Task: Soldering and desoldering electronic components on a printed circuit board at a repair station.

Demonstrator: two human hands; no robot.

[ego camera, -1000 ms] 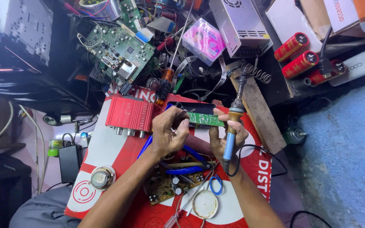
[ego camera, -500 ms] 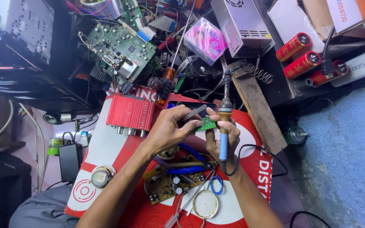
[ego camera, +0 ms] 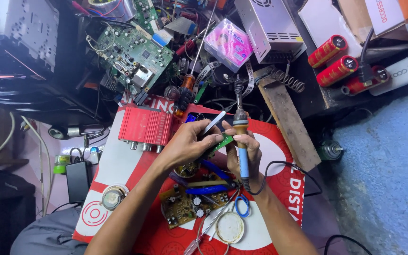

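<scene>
Green circuit board (ego camera: pixel 224 141) is mostly hidden btwn 2 hands. Left hand (ego camera: pixel 187 144) pinches board & tweezers (ego camera: pixel 213 123); right hand (ego camera: pixel 244 153) wraps tight round soldering iron (ego camera: pixel 242 137).

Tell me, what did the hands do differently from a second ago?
The left hand tipped the small green board up on edge. The right hand swung the soldering iron upright. Both still grip them. The red box stayed put.
</scene>
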